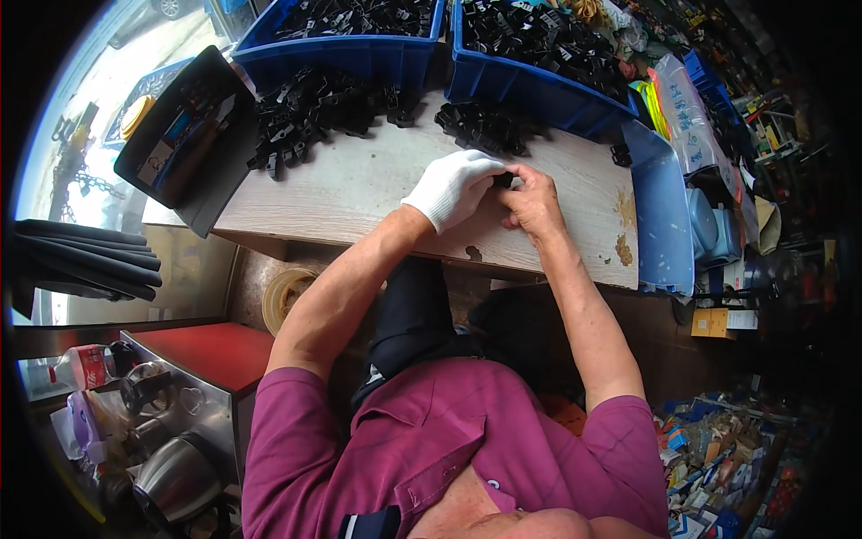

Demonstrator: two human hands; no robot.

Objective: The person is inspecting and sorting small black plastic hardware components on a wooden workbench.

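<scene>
My left hand [452, 186], in a white glove, and my bare right hand [536, 203] meet over the middle of the pale wooden table [350, 193]. Pinched between their fingertips is a small black plastic part [504, 180], mostly covered by the fingers, so its exact shape is unclear. Beyond the hands lie two heaps of similar black parts: a wide heap [314, 112] to the left and a smaller heap [485, 128] straight ahead. One loose black part [620, 154] rests by the table's right side.
Two blue bins, a left one [337, 63] and a right one [539, 90], stand at the back, full of black parts. A dark tablet [184, 126] leans at the table's left. At the right edge is a light-blue plastic panel [664, 216]. A metal kettle [178, 476] sits lower left.
</scene>
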